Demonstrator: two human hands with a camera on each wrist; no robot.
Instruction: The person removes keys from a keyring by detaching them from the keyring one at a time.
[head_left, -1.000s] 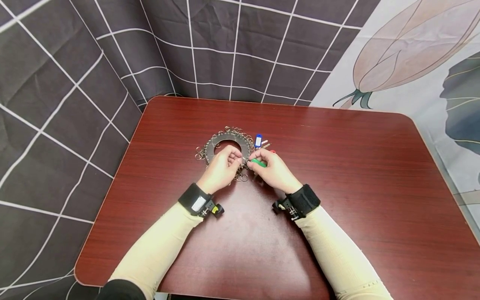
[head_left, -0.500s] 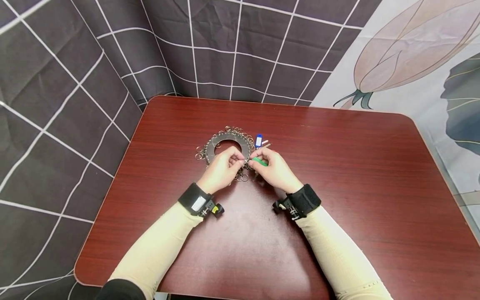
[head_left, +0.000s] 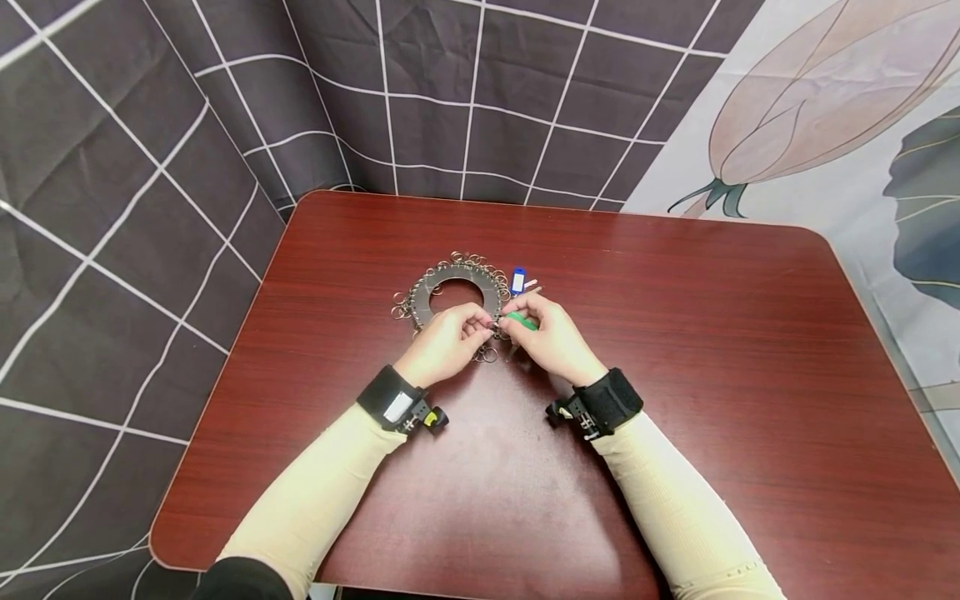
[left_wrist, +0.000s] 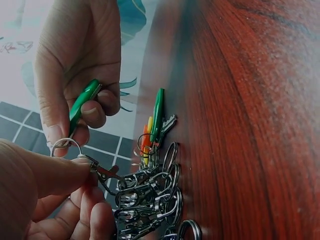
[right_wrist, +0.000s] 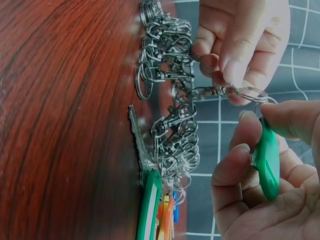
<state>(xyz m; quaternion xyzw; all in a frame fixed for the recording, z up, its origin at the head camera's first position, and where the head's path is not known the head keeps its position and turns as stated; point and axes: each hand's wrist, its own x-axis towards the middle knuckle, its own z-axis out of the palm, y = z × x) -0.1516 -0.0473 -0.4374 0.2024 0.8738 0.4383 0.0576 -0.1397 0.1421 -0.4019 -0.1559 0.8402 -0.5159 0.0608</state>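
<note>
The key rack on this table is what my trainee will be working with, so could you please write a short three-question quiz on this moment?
1. True or false: the right hand pinches a green key tag.
2. What does the left hand pinch? A) a metal clip, B) a blue tag, C) a coin.
3. What does the round key rack lie on?

Key:
1. True.
2. A: the metal clip, which meets the split ring on the green tag.
3. The red-brown table.

Reddish wood worktop [head_left: 675, 350] sat against a dark grid-patterned cloth [head_left: 150, 167], with a flower-print curtain [head_left: 825, 100] on the right.
</note>
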